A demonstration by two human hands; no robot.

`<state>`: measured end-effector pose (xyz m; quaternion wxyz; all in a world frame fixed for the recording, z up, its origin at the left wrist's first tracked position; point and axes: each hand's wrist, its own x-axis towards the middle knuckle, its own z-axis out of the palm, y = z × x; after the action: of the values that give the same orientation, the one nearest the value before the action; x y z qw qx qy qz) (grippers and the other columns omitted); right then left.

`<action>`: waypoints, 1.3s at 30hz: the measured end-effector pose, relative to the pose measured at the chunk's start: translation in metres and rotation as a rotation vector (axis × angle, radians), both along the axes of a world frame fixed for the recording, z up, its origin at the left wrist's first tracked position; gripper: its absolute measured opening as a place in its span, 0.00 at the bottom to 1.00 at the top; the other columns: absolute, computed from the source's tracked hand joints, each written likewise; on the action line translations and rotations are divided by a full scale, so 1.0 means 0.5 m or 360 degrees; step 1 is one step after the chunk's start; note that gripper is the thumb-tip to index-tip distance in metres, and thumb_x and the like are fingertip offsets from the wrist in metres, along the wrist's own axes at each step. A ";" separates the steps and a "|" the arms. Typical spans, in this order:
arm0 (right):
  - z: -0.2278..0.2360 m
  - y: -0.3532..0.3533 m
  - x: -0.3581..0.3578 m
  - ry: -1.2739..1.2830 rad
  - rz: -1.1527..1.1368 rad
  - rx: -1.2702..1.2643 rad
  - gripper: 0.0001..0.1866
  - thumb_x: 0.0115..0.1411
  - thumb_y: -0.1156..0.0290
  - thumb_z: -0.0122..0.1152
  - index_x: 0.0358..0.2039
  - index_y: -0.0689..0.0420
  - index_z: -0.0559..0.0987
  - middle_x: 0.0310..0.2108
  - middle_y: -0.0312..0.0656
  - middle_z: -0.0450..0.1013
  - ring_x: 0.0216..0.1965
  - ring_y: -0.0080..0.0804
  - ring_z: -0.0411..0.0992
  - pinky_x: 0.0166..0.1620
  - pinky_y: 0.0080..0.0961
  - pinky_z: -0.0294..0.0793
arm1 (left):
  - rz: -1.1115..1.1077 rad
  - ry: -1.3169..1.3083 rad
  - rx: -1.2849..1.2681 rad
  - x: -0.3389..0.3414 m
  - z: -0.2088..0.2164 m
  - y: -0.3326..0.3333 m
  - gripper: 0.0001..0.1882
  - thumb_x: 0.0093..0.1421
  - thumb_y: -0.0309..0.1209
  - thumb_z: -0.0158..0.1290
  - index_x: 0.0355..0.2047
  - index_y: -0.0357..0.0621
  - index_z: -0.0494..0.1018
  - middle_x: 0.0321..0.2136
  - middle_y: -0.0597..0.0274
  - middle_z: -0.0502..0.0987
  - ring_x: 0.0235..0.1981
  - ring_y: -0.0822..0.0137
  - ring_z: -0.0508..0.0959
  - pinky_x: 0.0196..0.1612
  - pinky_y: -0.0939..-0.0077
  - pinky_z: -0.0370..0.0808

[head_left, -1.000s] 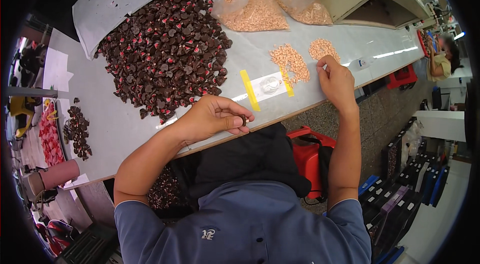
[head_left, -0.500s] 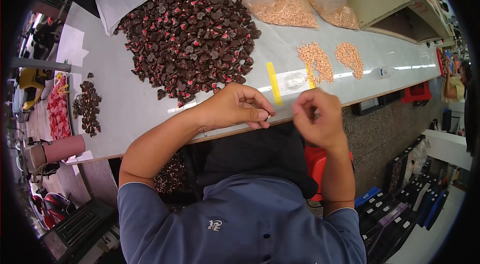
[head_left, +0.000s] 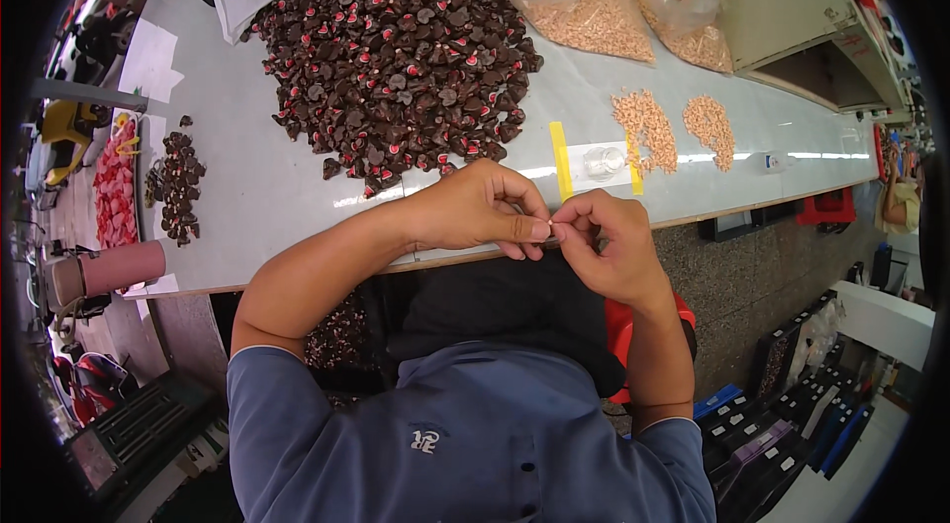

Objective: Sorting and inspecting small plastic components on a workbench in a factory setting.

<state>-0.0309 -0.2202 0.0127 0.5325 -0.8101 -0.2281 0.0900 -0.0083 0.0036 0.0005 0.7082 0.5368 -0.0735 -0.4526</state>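
My left hand (head_left: 495, 211) is closed at the table's near edge, thumb and forefinger pinching a tiny piece with a pale tip (head_left: 550, 222). Fingertip to fingertip with it, my right hand (head_left: 612, 241) is pinched at the same spot; what lies between its fingers is mostly hidden. Beyond my left hand spreads a big heap of small dark brown pieces (head_left: 396, 58), many with a red and white spot. Past my right hand lie two small piles of beige bits, a nearer pile (head_left: 648, 132) and a farther-right pile (head_left: 710, 132).
A small clear round dish (head_left: 602, 163) sits between yellow tape strips (head_left: 561, 162). Behind are clear bags of beige bits (head_left: 594, 18) and a metal box (head_left: 802, 18). To the left are a small dark pile (head_left: 181, 187), red-pink pieces (head_left: 117, 189) and a pink tumbler (head_left: 124, 268).
My right hand has moved left and down to meet the left hand's fingertips. The left hand keeps its pinch. The whole view has shifted slightly.
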 end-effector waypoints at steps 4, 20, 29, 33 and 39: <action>-0.001 -0.005 -0.001 0.0123 0.0039 0.0014 0.03 0.55 0.81 0.62 0.31 0.62 0.77 0.18 0.33 0.72 0.19 0.15 0.66 0.23 0.16 0.63 | -0.0074 -0.0016 0.0072 0.002 0.001 0.001 0.11 0.61 0.31 0.60 0.38 0.35 0.78 0.32 0.56 0.82 0.33 0.71 0.83 0.35 0.80 0.80; 0.004 -0.008 0.002 -0.0308 0.0159 -0.0126 0.04 0.55 0.81 0.62 0.31 0.62 0.77 0.19 0.38 0.73 0.17 0.22 0.69 0.22 0.19 0.65 | -0.0129 -0.0062 0.0047 0.001 -0.001 0.000 0.11 0.61 0.31 0.60 0.38 0.35 0.78 0.31 0.56 0.82 0.33 0.70 0.83 0.34 0.80 0.80; 0.056 -0.054 0.046 -0.0755 -0.0051 -0.0520 0.06 0.53 0.83 0.62 0.31 0.60 0.76 0.15 0.38 0.69 0.15 0.29 0.67 0.20 0.25 0.63 | -0.0035 -0.0067 0.0064 0.003 0.005 -0.001 0.11 0.61 0.27 0.59 0.41 0.33 0.78 0.32 0.55 0.82 0.34 0.70 0.83 0.34 0.81 0.79; 0.080 -0.066 0.076 -0.1000 -0.0074 -0.0966 0.07 0.54 0.80 0.62 0.31 0.57 0.74 0.14 0.39 0.68 0.16 0.38 0.69 0.22 0.33 0.64 | 0.0009 -0.0049 0.0046 0.003 0.001 0.000 0.11 0.61 0.26 0.59 0.43 0.33 0.78 0.32 0.55 0.82 0.33 0.71 0.83 0.35 0.81 0.79; 0.080 -0.062 0.089 -0.1098 0.0025 -0.1287 0.07 0.55 0.77 0.62 0.31 0.55 0.73 0.15 0.40 0.69 0.17 0.41 0.70 0.24 0.37 0.65 | 0.0030 -0.0076 -0.0016 0.003 -0.003 0.000 0.12 0.62 0.25 0.57 0.45 0.33 0.77 0.39 0.55 0.81 0.36 0.70 0.82 0.34 0.80 0.79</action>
<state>0.0134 -0.2510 0.0529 0.0710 -0.9315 -0.3433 -0.0969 -0.0067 0.0033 -0.0009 0.7132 0.5446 -0.0876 -0.4325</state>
